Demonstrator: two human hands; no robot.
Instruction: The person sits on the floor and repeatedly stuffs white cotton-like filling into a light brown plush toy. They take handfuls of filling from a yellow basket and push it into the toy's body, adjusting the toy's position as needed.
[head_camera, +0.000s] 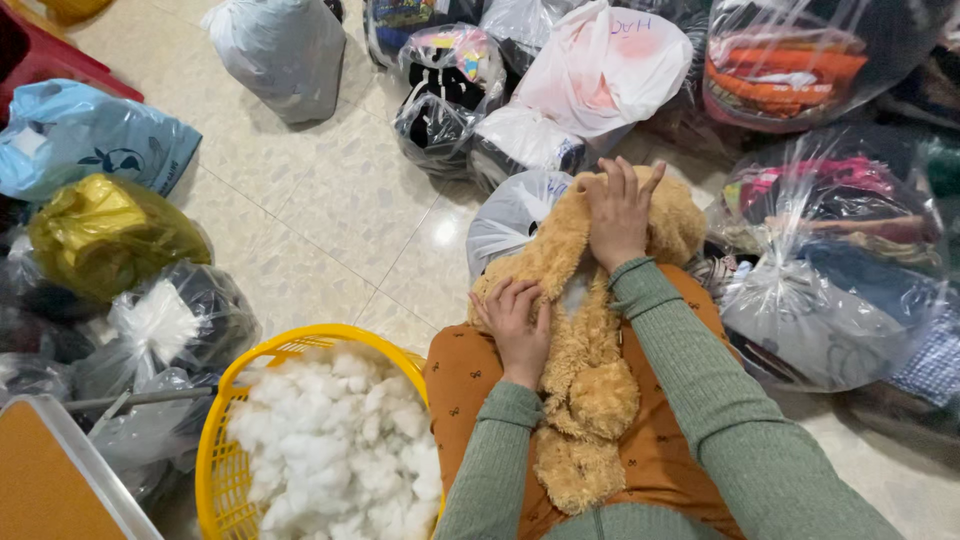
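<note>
Both arms, in green ribbed sleeves, reach forward over the lap, the left hand (517, 320) lying palm down with fingers curled, the right hand (618, 212) stretched farther ahead, fingers spread and pressing down.

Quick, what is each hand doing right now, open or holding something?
Left hand: open, fingers resting on the tan plush toy.
Right hand: open, palm pressed flat on the toy's upper end.

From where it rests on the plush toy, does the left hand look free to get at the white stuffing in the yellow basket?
Probably yes: the left hand lies beside the open-topped yellow basket, and nothing covers the white stuffing.
</note>
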